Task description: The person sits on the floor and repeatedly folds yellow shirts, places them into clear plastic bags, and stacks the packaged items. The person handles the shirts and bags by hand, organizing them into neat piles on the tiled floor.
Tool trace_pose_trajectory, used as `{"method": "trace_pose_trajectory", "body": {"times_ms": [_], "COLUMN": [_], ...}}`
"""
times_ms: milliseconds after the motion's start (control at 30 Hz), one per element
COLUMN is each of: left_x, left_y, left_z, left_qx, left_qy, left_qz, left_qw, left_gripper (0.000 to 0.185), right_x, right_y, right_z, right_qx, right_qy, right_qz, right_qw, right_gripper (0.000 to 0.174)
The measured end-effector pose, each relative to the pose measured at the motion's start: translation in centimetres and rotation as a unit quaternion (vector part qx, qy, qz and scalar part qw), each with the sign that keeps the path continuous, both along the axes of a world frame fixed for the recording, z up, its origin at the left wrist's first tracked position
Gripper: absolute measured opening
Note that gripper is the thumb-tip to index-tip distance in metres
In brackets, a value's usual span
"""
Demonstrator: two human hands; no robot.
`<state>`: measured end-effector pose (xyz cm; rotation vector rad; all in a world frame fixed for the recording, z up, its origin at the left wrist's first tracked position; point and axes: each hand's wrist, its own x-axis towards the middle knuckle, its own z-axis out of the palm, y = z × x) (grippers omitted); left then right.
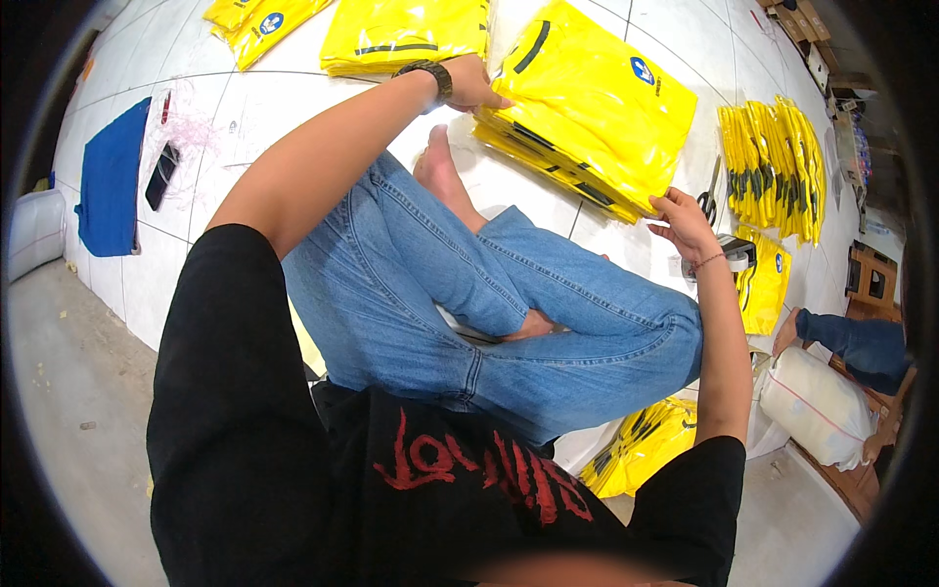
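Observation:
Before my crossed legs, a stack of folded yellow garments in clear plastic bags [594,110] lies on the white tiled floor. The top bag shows a blue emblem and a black stripe. My left hand [475,86], with a dark watch at the wrist, grips the stack's left edge, thumb uppermost. At the near right corner, my right hand [682,222] pinches the bag edges between thumb and fingers. Black-handled scissors [707,202] lie just beyond that hand. A tape dispenser [736,253] stands beside my right wrist, partly hidden by it.
Another yellow stack [403,33] is at upper left centre. At right sits a row of yellow packs [774,169]. Leftward lie a phone [161,176], pink string [189,139] and blue fabric [114,180]. Another person's leg [851,345] is beside a white bundle [816,407].

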<state>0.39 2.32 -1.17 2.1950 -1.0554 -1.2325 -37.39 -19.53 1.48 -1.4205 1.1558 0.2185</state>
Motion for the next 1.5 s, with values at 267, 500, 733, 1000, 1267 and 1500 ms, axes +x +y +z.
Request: {"method": "trace_pose_trajectory", "body": {"times_ms": [267,500,733,1000,1267,1500], "left_x": [-0.3,-0.2,0.4,0.3,-0.6,-1.3], "left_y": [0.5,0.3,-0.2,-0.7,0.1,0.4], "left_z": [1.1,-0.2,-1.8,-0.8,3.0,1.7], "left_qx": [0.019,0.027,0.018,0.014,0.03,0.071], "left_qy": [0.038,0.002,-0.035,-0.032,0.033,0.011], "left_qz": [-0.01,-0.031,-0.057,-0.029,0.025,-0.03], "left_qw": [0.999,0.999,0.998,0.999,0.999,0.997], "left_gripper": [0.069,0.07,0.072,0.058,0.049,0.052], "right_x": [-0.3,-0.1,-0.1,0.0,-0.8,-0.4], "right_y": [-0.8,0.1,-0.4,-0.5,-0.9,-0.2], "right_z": [-0.5,0.0,-0.4,-0.7,1.3,0.9], "right_qx": [0.021,-0.012,0.009,-0.075,0.01,0.005], "right_qy": [0.019,0.019,0.013,0.037,-0.001,0.017], "right_qz": [-0.002,-0.007,0.012,0.047,0.0,0.022], "right_qw": [1.0,1.0,1.0,0.995,1.0,1.0], "right_gripper": [0.021,0.034,0.038,0.026,0.024,0.022]}}
